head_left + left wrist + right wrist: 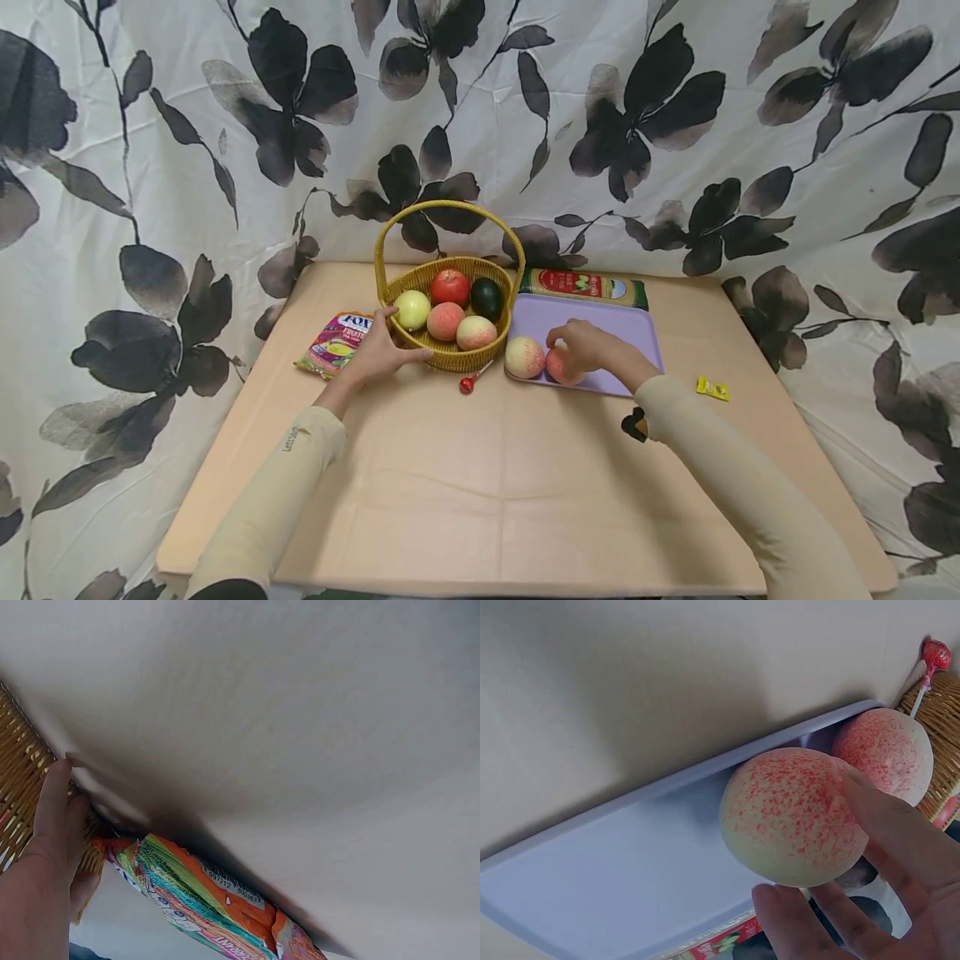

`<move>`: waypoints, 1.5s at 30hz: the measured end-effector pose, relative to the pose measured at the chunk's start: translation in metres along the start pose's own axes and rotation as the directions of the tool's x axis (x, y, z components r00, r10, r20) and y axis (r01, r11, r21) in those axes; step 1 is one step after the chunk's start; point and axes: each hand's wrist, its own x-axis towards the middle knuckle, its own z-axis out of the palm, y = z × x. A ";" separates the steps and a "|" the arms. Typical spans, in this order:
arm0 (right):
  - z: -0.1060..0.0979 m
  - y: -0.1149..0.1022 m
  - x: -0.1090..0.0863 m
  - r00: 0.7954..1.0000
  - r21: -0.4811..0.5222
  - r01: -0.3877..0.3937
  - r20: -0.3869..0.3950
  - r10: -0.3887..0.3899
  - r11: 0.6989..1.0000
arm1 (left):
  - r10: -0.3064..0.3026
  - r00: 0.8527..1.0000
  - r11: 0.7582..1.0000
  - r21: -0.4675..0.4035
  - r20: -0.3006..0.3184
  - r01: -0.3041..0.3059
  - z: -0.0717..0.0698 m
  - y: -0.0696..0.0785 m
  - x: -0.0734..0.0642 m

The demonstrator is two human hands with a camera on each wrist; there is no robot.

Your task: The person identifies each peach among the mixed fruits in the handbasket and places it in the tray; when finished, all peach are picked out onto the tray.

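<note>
My right hand (588,346) grips a red-speckled peach (791,817) between thumb and fingers, over the front of the lilac tray (615,333). A second peach (525,357) sits beside it at the tray's left end. On the left, my left hand (382,350) touches the side of the yellow wicker basket (457,361), fingers and thumb spread along its wall. Inside the basket are a pale green round fruit (412,310), a red round fruit (450,287), a dark avocado-like fruit (487,298) and two peaches (446,321).
A Fox's fruit candy bag (335,343) lies left of the basket by my left wrist. The red lollipop (467,385) lies in front of the basket. Behind the tray is a long green-and-red packet (585,286). A small yellow wrapped sweet (712,388) lies at the right.
</note>
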 end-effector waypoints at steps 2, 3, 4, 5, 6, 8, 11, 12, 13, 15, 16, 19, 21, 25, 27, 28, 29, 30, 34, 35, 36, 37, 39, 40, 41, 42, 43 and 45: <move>-0.001 -0.001 0.001 1.000 -0.004 0.015 -0.002 -0.015 1.000 | 0.001 1.000 1.000 0.001 0.001 -0.001 0.000 0.000 0.000; -0.003 -0.002 0.001 1.000 -0.008 0.024 -0.006 -0.024 1.000 | 0.001 1.000 1.000 -0.002 0.002 -0.001 -0.001 0.000 -0.001; -0.004 -0.003 0.002 0.999 -0.011 0.032 -0.012 -0.032 0.999 | 0.002 1.000 1.000 -0.006 0.003 -0.002 -0.001 0.000 -0.001; -0.006 -0.005 0.002 0.999 -0.015 0.037 -0.016 -0.038 0.999 | 0.002 1.000 1.000 -0.011 0.004 -0.002 -0.001 0.000 -0.001; -0.008 -0.007 0.003 0.999 -0.016 0.044 -0.021 -0.044 0.999 | 0.003 1.000 1.000 -0.014 0.003 -0.003 -0.002 -0.001 -0.001; -0.014 -0.013 0.005 0.998 -0.002 0.045 -0.036 -0.045 0.999 | 0.005 1.000 1.000 -0.016 0.001 -0.005 -0.002 -0.001 0.000; -0.022 -0.024 0.011 0.996 0.008 0.068 -0.060 -0.067 0.998 | 0.002 1.000 1.000 -0.009 0.003 -0.002 -0.003 0.000 0.000; -0.026 -0.030 0.014 0.994 0.015 0.082 -0.069 -0.081 0.997 | 0.000 1.000 1.000 -0.004 0.003 0.001 -0.003 0.000 -0.001; -0.029 -0.035 0.017 0.993 0.019 0.092 -0.075 -0.090 0.996 | -0.005 1.000 1.000 0.002 0.005 0.005 -0.002 0.000 -0.001; -0.037 -0.049 0.024 0.989 0.011 0.125 -0.080 -0.124 0.992 | -0.013 1.000 1.000 0.011 0.008 0.013 -0.002 0.001 -0.001; -0.041 -0.056 0.029 0.988 0.006 0.137 -0.079 -0.136 0.991 | -0.018 1.000 1.000 0.014 0.006 0.018 -0.003 0.001 -0.001; -0.055 -0.079 0.043 0.985 -0.021 0.154 -0.072 -0.155 0.988 | -0.021 1.000 1.000 0.017 -0.003 0.021 -0.007 0.002 -0.001; -0.063 -0.092 0.052 0.985 -0.045 0.157 -0.061 -0.160 0.987 | -0.015 1.000 1.000 0.020 -0.005 0.015 -0.008 0.002 -0.001; -0.072 -0.110 0.070 0.992 -0.036 0.122 -0.011 -0.122 0.992 | -0.002 1.000 1.000 0.018 -0.003 0.002 -0.008 0.001 -0.002; -0.072 -0.116 0.079 0.995 0.000 0.089 0.049 -0.089 0.996 | 0.004 1.000 1.000 0.008 0.001 -0.004 -0.006 0.001 -0.003; -0.072 -0.117 0.083 0.994 0.012 0.072 0.077 -0.073 0.997 | 0.008 1.000 1.000 -0.003 0.002 -0.008 -0.005 0.001 -0.004; -0.071 -0.118 0.087 0.993 0.014 0.059 0.105 -0.060 0.998 | 0.011 1.000 1.000 -0.015 0.005 -0.011 -0.003 0.001 -0.004; -0.070 -0.120 0.091 0.990 0.020 0.043 0.131 -0.045 0.999 | 0.013 1.000 0.999 -0.029 0.009 -0.013 -0.003 0.002 -0.005; -0.065 -0.123 0.103 0.980 0.000 -0.013 0.199 0.012 1.000 | 0.014 1.000 0.998 -0.053 0.013 -0.013 0.000 0.003 -0.003; -0.065 -0.124 0.105 0.978 -0.003 -0.028 0.209 0.028 1.000 | 0.011 1.000 0.999 -0.052 0.014 -0.010 0.000 0.003 -0.003; -0.064 -0.126 0.107 0.975 -0.002 -0.046 0.219 0.046 0.999 | 0.009 1.000 0.999 -0.047 0.014 -0.009 -0.001 0.003 -0.003; -0.064 -0.127 0.108 0.971 -0.005 -0.061 0.230 0.060 0.998 | 0.009 1.000 0.999 -0.042 0.012 -0.008 0.000 0.002 -0.002; -0.063 -0.129 0.107 0.966 0.007 -0.095 0.241 0.090 0.995 | 0.006 1.000 0.999 -0.036 0.009 -0.005 0.000 0.001 -0.002; -0.062 -0.130 0.107 0.964 0.009 -0.104 0.247 0.099 0.995 | 0.005 1.000 0.999 -0.034 0.008 -0.005 0.000 0.000 -0.001; -0.060 -0.131 0.108 0.963 0.002 -0.109 0.248 0.105 0.994 | 0.005 1.000 0.999 -0.032 0.009 -0.004 0.000 -0.001 -0.001; -0.059 -0.132 0.108 0.963 -0.003 -0.111 0.246 0.108 0.994 | 0.005 1.000 0.999 -0.034 0.008 -0.004 0.000 -0.002 -0.001; -0.058 -0.133 0.108 0.965 -0.014 -0.105 0.242 0.105 0.994 | 0.004 1.000 0.999 -0.038 0.007 -0.004 0.000 -0.002 -0.001; -0.055 -0.135 0.108 0.969 -0.043 -0.077 0.233 0.085 0.996 | 0.001 1.000 0.999 -0.044 0.008 0.000 -0.001 -0.003 -0.002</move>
